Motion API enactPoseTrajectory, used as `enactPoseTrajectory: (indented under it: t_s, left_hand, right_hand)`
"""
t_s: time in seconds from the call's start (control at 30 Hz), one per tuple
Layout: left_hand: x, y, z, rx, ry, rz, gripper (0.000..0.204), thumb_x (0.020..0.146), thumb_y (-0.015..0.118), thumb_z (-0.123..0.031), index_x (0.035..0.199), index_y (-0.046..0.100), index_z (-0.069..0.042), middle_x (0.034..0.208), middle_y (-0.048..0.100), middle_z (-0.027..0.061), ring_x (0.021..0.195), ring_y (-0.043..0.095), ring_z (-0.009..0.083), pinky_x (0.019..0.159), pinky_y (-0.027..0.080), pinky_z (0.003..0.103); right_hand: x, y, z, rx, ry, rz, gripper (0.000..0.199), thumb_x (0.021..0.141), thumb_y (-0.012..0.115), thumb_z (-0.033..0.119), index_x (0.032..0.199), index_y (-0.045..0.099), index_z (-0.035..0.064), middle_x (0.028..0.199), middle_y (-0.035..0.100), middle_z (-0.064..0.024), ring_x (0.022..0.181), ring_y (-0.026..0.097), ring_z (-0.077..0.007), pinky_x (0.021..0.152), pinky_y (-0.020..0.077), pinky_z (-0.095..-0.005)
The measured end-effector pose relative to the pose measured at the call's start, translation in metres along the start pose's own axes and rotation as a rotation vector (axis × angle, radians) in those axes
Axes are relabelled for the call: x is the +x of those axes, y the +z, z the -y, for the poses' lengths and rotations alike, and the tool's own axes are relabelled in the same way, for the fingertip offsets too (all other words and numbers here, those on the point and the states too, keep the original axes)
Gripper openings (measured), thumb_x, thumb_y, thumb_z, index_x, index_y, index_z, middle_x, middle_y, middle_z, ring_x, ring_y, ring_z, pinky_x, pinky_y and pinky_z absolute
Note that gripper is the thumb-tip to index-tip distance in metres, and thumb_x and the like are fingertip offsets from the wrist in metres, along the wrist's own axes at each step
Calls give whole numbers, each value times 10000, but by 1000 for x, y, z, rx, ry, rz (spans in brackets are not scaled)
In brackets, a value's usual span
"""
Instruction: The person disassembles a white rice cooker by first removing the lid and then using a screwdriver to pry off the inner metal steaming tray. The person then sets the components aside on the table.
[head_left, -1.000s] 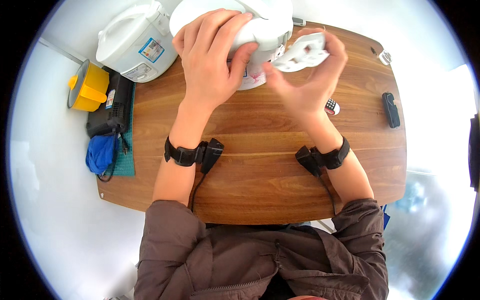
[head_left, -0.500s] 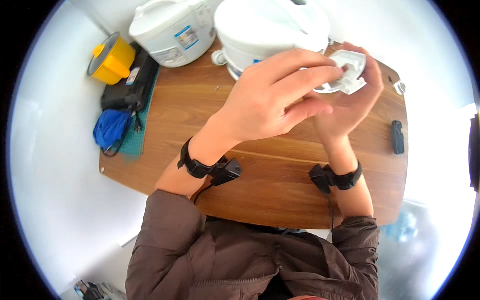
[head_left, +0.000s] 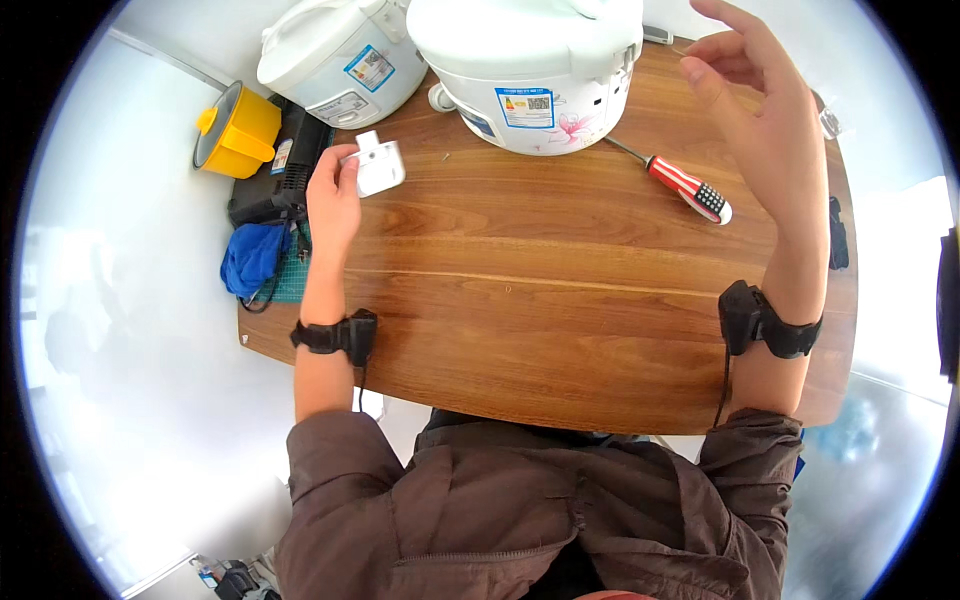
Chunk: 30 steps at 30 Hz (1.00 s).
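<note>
left hand (head_left: 333,195): pinching white part (head_left: 382,172) | right hand (head_left: 762,108): raised, loosely curled

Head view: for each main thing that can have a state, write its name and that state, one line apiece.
Left hand, gripping
White part, held in left hand
Right hand, raised, fingers parted, nothing visibly held
Screwdriver, lying down, not held
Flowered cooker, lid closed
Left cooker, lid closed
Yellow jug, lid on
Blue cloth, crumpled

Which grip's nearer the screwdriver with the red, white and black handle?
Right: the right grip, open, is up and right of the screwdriver in the picture; the left grip is far to its left, holding a small white plastic piece.
</note>
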<state>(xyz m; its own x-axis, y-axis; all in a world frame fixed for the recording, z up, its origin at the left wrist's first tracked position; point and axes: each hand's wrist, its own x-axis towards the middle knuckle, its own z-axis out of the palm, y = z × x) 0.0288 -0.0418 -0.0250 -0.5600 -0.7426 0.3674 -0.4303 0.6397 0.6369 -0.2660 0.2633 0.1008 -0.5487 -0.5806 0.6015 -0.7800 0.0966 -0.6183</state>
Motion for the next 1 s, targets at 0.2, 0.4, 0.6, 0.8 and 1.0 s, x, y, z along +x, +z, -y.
enactPoseTrajectory:
  t_s: [0.2,0.4,0.6,0.8,1.0]
  left_hand:
    - [-11,10,-14,599,459,82,163,855,741,-122,1017,723,-118,984,633,57,908,649,302,768,522,425]
    - [-12,13,-13,641,347,173,171,916,714,-160,1074,724,-96,1026,645,96,954,659,337,822,535,427]
    - [9,27,-46,467,368,157,277,944,674,-147,1210,685,-71,1144,666,125,1015,673,337,872,538,410]
    - [36,47,-87,330,430,58,365,927,669,-106,1282,609,-45,1182,625,142,1070,627,370,877,533,431]
    - [35,49,-132,40,574,-226,364,979,611,-80,1339,583,-32,1344,562,174,1199,590,312,971,520,401]
  right_hand:
    - [-2,-10,-25,-308,-36,-1,363,947,711,160,1299,637,111,1008,736,-81,973,713,-213,920,553,-363]
    - [-3,-18,-53,-286,0,235,401,958,694,219,1354,652,172,1007,717,-63,1002,687,-209,935,532,-391]
    - [-10,-17,-56,-375,-40,400,459,935,685,245,1353,599,75,1051,705,-174,1000,683,-331,886,543,-426]
    - [-13,-18,-57,-378,28,469,470,910,704,198,1341,592,49,1095,701,-188,1036,674,-366,912,536,-447]
    - [-13,-2,-79,-604,4,484,277,844,747,185,991,676,-38,1064,705,-220,1030,677,-389,911,552,-463]
